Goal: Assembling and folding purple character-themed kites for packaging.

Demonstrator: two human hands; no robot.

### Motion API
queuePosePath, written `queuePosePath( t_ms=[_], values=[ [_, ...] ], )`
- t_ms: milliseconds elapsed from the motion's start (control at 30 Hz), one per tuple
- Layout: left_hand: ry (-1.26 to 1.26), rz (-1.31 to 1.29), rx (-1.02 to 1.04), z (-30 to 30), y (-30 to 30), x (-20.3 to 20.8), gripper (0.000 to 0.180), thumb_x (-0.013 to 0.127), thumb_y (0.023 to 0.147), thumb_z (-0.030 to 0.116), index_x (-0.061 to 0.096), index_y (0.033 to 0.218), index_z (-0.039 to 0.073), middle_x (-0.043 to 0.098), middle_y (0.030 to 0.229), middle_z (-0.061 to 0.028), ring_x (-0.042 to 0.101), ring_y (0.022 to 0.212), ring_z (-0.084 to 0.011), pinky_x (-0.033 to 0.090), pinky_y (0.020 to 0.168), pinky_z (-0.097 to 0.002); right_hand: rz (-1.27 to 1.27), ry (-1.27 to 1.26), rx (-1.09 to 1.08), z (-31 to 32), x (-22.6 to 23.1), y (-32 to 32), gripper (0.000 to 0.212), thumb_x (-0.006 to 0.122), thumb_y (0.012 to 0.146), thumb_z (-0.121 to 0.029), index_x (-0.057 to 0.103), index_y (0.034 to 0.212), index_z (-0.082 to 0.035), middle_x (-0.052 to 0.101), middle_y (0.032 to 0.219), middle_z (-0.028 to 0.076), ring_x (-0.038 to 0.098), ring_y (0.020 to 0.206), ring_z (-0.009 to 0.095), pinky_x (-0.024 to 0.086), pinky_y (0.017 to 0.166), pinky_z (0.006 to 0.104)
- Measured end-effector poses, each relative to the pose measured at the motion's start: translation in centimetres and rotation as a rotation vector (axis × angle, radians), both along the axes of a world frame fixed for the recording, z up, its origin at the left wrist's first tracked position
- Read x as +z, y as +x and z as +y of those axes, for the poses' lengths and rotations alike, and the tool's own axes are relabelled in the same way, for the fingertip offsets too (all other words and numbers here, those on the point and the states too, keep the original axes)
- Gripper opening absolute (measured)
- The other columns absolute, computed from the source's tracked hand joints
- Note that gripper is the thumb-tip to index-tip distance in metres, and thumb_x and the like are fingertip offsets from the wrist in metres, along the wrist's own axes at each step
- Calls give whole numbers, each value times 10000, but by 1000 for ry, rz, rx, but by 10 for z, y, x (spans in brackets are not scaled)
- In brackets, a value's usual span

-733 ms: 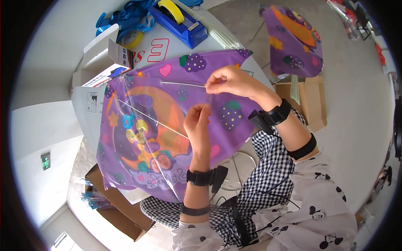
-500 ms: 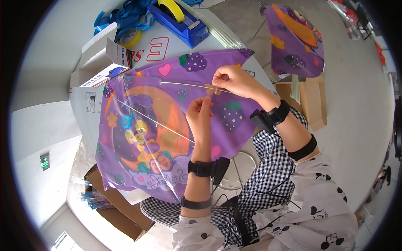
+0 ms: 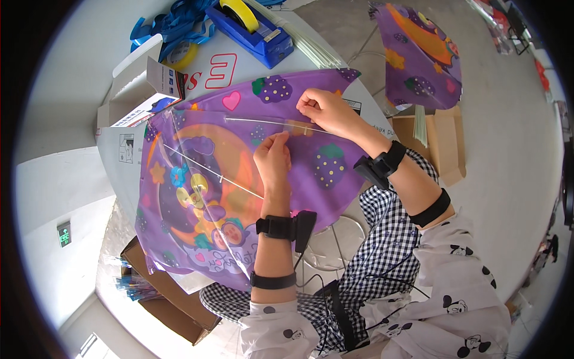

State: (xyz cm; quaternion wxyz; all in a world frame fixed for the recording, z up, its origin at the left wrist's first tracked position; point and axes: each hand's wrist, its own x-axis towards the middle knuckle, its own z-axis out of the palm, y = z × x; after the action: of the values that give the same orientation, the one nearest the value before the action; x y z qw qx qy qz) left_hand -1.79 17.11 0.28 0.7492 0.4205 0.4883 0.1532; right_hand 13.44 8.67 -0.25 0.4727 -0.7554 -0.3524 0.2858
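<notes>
A purple printed sheet that looks like a kite [image 3: 329, 167] lies spread over the board, with a moon, an animal figure and berries on it. Two thin white rods show on it: a slanting rod [image 3: 197, 163] on the left and an upper rod [image 3: 251, 121]. My left hand [image 3: 273, 158] is over the middle of the sheet, fingers pinched together; whatever is in them is too small to name. My right hand [image 3: 323, 109] hovers just above the upper rod, thumb and fingertips closed; what they hold, if anything, is hidden.
Behind the sheet stand a blue tape dispenser [image 3: 272, 45] with yellow tape, blue ribbon [image 3: 179, 27] and a bundle of pale rods [image 3: 302, 42]. An open carton [image 3: 140, 90] is at the left. Another purple printed sheet [image 3: 418, 60] hangs at the far right, above a cardboard box [image 3: 445, 146].
My left hand has shifted a little to the left and slightly up. My right hand has moved slightly left and up. Both stay pinched; the sheet lies almost the same.
</notes>
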Motion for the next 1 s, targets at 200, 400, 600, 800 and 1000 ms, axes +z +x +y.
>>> queuePosePath(
  t_ms=[200,400,600,800,1000],
  values=[
    [16,17,-19,1,1,0,148,641,889,137,658,857,-7,429,532,56,344,402,-28,226,358,-214,-35,-30,13,1,0,-2,177,603,901,-167,612,918,9,675,811,111,656,730,224,492,664,332],
    [61,52,2,-1,3,-3,156,644,875,134,661,818,-11,454,533,43,371,402,-36,250,356,-215,-44,-48,18,1,2,-1,169,600,898,-162,606,900,7,676,814,110,656,745,247,494,678,344],
    [54,56,18,0,2,-6,153,653,861,132,659,810,-12,458,535,41,378,408,-37,259,359,-217,-59,-40,17,1,2,-1,151,598,894,-151,607,894,0,675,816,110,657,749,251,496,676,346],
    [73,70,29,-1,4,-7,147,658,853,131,660,813,-10,464,547,42,381,412,-37,262,363,-218,-94,-2,33,6,2,-9,118,644,885,-104,611,947,-9,659,819,68,638,756,149,501,673,288],
    [81,88,27,-2,5,-5,156,659,851,130,662,812,-21,467,547,34,387,413,-44,261,363,-222,-292,-5,-88,14,-2,-28,204,723,799,-192,591,853,-47,655,833,83,654,760,266,491,644,383]
  ],
)
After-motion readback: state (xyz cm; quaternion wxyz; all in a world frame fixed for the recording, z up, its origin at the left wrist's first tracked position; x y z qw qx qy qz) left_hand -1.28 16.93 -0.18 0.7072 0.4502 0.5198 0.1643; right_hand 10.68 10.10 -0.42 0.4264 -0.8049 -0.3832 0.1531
